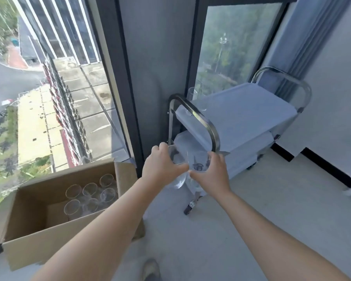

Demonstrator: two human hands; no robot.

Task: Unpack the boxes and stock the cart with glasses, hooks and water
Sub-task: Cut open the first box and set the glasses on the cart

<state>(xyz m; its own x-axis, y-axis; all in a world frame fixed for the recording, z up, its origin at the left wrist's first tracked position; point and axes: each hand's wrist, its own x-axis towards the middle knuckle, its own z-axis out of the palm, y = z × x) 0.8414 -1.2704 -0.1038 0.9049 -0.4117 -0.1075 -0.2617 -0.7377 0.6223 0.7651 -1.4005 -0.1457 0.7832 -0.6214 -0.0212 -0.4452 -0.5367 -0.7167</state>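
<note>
My left hand [162, 165] grips a clear glass [175, 157] by its side. My right hand [213, 173] grips a second clear glass [199, 162] right beside it. Both glasses hang in front of the near end of the white cart [243, 110], level with its lower shelf [193, 141]. Two clear glasses [193, 96] stand at the far left corner of the cart's top shelf. An open cardboard box [28, 220] sits on the floor to my left, with several clear glasses [91, 196] upright inside it.
The cart has a chrome handle [203, 120] at its near end and another [288, 78] at the far end. It stands against a tall window [231, 47] and a grey curtain [304, 41]. My shoe [150, 269] shows at the bottom edge.
</note>
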